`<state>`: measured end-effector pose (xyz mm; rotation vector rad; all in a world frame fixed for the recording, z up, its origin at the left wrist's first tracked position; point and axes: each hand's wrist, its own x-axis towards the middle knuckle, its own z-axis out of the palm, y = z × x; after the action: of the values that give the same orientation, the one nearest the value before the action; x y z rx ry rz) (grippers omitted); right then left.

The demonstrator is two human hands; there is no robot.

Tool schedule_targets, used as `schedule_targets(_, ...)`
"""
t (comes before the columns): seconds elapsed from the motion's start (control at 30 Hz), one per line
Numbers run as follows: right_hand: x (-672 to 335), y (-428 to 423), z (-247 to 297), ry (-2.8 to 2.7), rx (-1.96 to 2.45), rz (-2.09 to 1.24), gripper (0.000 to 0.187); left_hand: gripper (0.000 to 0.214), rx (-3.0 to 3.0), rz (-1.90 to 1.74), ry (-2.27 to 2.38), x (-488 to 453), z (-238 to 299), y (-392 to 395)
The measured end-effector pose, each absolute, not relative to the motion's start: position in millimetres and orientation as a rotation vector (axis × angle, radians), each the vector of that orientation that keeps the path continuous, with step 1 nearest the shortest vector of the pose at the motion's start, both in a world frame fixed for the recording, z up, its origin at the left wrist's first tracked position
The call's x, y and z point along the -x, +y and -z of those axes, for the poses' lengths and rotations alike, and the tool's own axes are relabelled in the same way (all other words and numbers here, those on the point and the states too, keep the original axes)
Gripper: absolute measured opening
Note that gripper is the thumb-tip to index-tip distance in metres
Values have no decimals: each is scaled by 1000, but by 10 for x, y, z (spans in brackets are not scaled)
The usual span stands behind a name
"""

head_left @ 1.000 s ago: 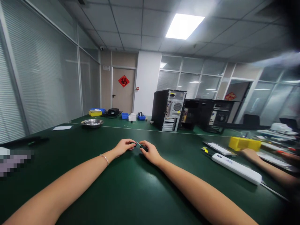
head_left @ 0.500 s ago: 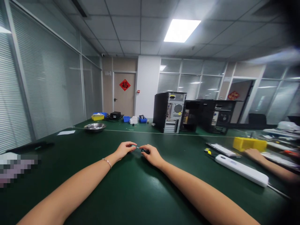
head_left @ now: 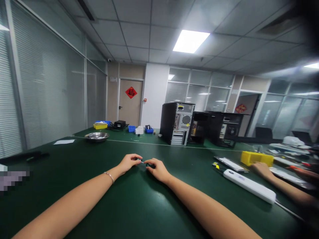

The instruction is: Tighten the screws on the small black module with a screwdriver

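Note:
Over the green tabletop [head_left: 119, 205], my two hands meet near the middle. My right hand [head_left: 159, 170] is closed around a small screwdriver [head_left: 150, 165] with a dark handle. Its thin metal shaft points left toward my other hand. With fingertips pinched, my left hand [head_left: 130, 162] holds something small at the end of the shaft, mostly hidden by the fingers and too small to name. A thin bracelet [head_left: 109, 177] circles my left wrist.
A white power strip [head_left: 249, 185] and a flat dark-framed device [head_left: 230, 164] lie to the right. Beyond, a co-worker's hand [head_left: 260, 169] touches a yellow bin [head_left: 256, 158]. A computer tower [head_left: 176, 123], a metal bowl [head_left: 97, 136] and blue bins [head_left: 149, 130] stand at the back.
The view has turned slightly, so the scene sits a little lower and further left. My hands stay together, with the shaft still between them.

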<state>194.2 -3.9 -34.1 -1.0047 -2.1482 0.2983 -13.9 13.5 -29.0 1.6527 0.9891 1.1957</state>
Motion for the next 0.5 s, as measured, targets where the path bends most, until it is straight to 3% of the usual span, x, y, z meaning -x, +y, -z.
schedule_targets(0.5, -1951, 24, 353, -2134, 1049, -319, 31, 34, -1672, -1184, 996, 88, 266, 183)
